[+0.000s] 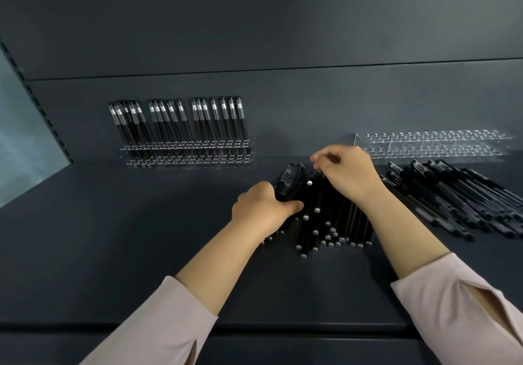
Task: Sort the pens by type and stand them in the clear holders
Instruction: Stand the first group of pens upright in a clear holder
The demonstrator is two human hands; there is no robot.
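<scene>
Resting on a dark shelf [113, 251], the central pile of black pens [325, 217] lies between both hands. The left hand [260, 209] is curled on the pile's left edge, gripping several pens. The right hand [345, 172] pinches one pen [314, 178] by its upper end, above the pile. The left clear holder [186, 152] carries upright clear-capped pens [181, 121]. The right clear holder [433, 144] is empty. Another pen pile [452, 197] lies just before it.

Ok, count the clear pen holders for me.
2. One holder stands at the back left with pens upright in it; the other holder sits at the back right with no pens, partly out of frame.
</scene>
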